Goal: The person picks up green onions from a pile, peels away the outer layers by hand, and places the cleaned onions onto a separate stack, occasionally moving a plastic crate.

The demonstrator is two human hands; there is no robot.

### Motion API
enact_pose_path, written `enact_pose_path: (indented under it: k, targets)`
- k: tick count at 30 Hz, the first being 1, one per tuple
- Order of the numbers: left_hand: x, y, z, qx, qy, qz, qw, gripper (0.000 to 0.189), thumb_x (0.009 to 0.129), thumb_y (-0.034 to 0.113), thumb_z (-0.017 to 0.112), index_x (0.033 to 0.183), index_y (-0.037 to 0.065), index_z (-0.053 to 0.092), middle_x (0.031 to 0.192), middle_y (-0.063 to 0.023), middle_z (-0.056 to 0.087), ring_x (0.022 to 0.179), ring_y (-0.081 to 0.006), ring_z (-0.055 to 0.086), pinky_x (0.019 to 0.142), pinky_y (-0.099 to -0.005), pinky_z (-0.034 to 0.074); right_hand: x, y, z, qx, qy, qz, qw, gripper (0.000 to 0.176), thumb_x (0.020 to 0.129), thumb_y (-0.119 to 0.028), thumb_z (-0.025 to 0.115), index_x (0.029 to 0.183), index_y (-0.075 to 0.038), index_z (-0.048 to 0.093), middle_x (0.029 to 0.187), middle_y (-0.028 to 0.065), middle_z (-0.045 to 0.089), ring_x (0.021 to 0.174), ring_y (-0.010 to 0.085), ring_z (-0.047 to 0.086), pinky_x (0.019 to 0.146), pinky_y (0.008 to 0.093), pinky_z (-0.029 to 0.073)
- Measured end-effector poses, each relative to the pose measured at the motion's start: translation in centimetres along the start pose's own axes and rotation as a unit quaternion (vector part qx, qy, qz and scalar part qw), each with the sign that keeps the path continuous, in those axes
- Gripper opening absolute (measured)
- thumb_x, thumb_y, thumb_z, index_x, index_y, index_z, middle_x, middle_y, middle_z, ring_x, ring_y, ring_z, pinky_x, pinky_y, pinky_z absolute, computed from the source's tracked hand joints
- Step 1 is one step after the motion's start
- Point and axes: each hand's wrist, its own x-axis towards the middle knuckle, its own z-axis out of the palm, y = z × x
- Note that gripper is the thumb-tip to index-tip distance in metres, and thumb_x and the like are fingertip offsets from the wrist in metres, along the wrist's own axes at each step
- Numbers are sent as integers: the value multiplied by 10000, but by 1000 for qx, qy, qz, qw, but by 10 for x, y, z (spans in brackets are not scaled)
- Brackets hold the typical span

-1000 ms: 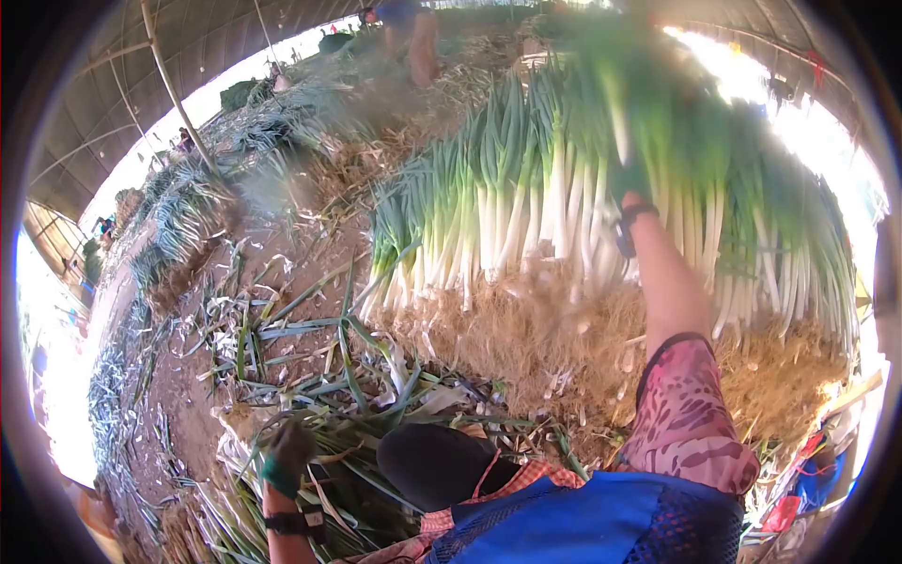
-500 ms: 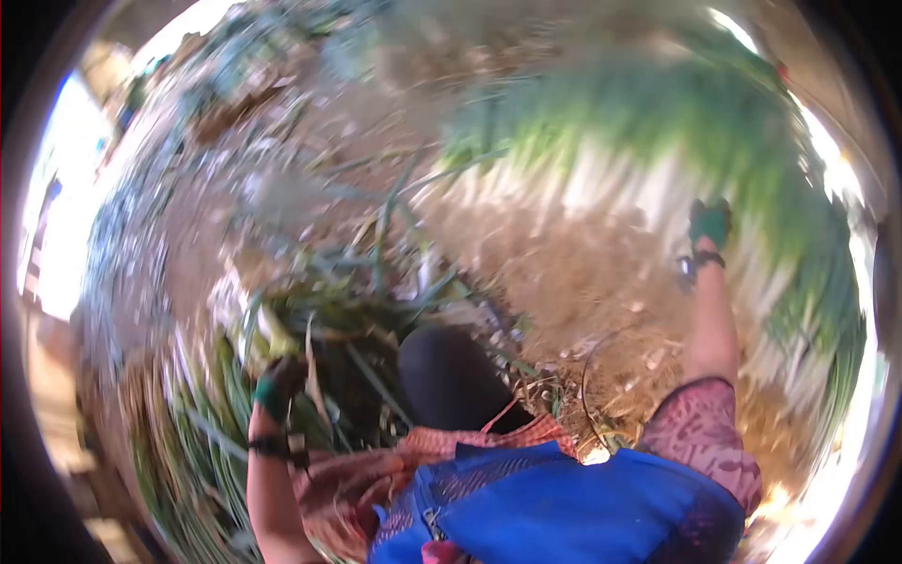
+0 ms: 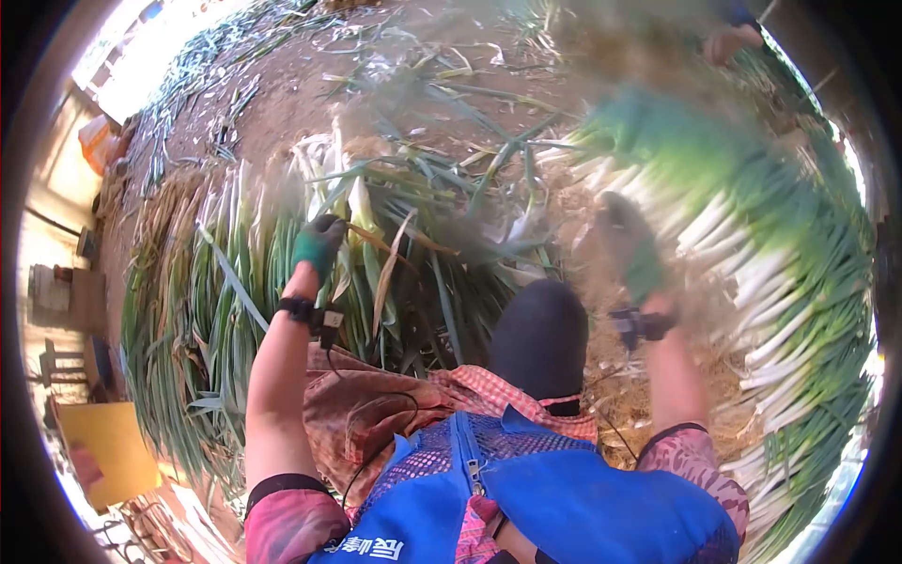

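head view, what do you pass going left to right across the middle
yellow box → loose leeks → left hand → knee → right hand → stacked leeks

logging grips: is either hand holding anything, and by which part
Left hand seems to grip green onions by their leaves; right hand too blurred to tell.
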Motion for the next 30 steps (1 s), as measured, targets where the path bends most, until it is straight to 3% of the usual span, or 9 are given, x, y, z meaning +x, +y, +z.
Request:
enact_pose_path:
  k: [2,7,9,11,13,14,17,20,30]
  targets:
    - [22,-5,20,105,15,23,994,363,855,291,660,1090,14,680,949,-147,716,868,-226,676,786,-341,514,4,-36,47,101,-96,-136,981,433,914,-284,617,1275,-52,558,1136,128,629,1011,222,600,900,349,477]
    - [53,-29,74,357,-6,-66,932,601,670,353,776,1140,16,610,1128,-231,649,1052,-353,632,871,-424,514,8,-74,180,241,-281,-101,923,382,870,-339,651,1143,-74,627,836,95,658,727,168,605,641,335,487]
    - [40,-13,80,255,-12,-138,957,599,676,342,738,1159,14,603,1117,-246,650,1063,-363,630,880,-431,512,19,-42,262,242,-425,-26,872,342,869,-327,644,1109,-82,643,844,100,656,716,171,601,614,328,474]
    - [41,-25,69,197,-79,-62,975,537,718,400,675,1085,8,647,1073,-247,655,994,-392,640,847,-449,513,30,-3,329,131,-393,-304,858,375,839,-314,671,1117,-66,628,848,112,657,720,193,603,618,321,473]
    - [38,-28,62,39,-93,-75,992,432,715,274,661,1054,6,663,989,-169,685,871,-292,664,758,-383,533,8,-7,349,179,-358,-284,871,431,792,-298,716,1137,-65,608,895,118,656,757,208,605,655,317,490]
    - [36,-29,58,-40,-99,-84,991,385,714,212,654,1039,6,671,948,-131,700,810,-242,675,713,-350,543,-2,-20,356,355,-456,72,813,466,768,-295,738,1156,-78,596,943,118,655,788,212,606,683,316,504]
    - [19,3,54,-60,-107,-79,989,338,721,160,638,1015,-4,661,882,-98,692,733,-182,649,668,-341,527,-12,-36,385,470,-297,-94,826,513,731,-239,770,1187,-101,579,1072,90,632,894,198,602,780,324,528]
    - [5,16,58,-7,-126,-4,992,330,735,184,641,1007,-2,661,851,-134,689,730,-191,659,656,-345,523,-2,-46,398,299,-424,-149,842,549,743,-170,767,1231,-78,534,1169,72,588,979,201,587,856,344,525]
    - [-71,132,21,150,-252,262,919,268,823,220,689,1010,29,670,813,-172,654,808,-326,663,689,-391,499,-26,-65,347,400,-306,-119,856,279,870,-115,618,1139,-49,584,1049,43,625,969,177,612,876,320,520]
